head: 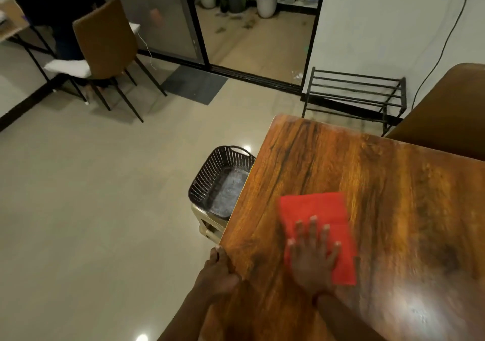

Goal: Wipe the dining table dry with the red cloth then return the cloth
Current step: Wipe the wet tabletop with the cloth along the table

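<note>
pressing red cloth (319,225) flat under right hand (312,258), fingers spread; left hand (219,269) gripping table (393,196) edge.

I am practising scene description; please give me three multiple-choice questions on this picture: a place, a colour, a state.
1. Where does the basket stand? A on the table; B on the floor; C on a stool beside the table.
2. What colour is the cloth? A blue; B red; C white.
3. How is the right hand? A flat on the cloth; B gripping the basket; C hanging free.
Answers: C, a stool carries it beside the table edge; B, it is plainly red; A, spread fingers lie on it.
</note>
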